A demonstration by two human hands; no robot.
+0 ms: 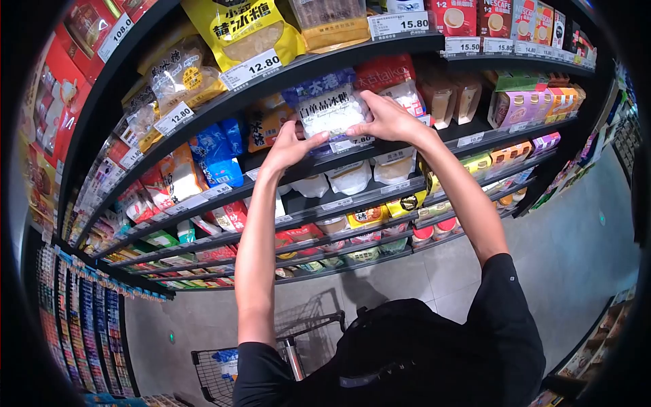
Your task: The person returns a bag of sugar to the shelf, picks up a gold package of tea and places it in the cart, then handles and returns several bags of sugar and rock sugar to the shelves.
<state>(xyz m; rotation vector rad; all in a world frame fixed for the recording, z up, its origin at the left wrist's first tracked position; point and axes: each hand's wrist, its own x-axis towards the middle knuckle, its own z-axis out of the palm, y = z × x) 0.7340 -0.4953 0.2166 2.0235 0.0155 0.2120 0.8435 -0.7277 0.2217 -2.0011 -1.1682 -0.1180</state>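
Observation:
A purple and white bag of rock sugar [328, 108] is held between my two hands at the front of a middle shelf. My left hand [290, 146] grips its lower left side, thumb across the front. On the right side, my right hand [389, 121] has its thumb at the bottom edge and its fingers around the side. Behind the bag's lower edge a price tag [352, 144] partly shows. A red and white Taikoo bag [393, 78] stands just right of it, and an orange bag [266, 122] is to the left.
Yellow rock sugar bags [245, 34] fill the shelf above. White-bottomed bags [349, 178] sit on the shelf below. Coffee boxes [458, 19] are at upper right, and purple cartons [521, 108] are farther right. A wire shopping cart [210, 373] with a blue and white package stands at lower left.

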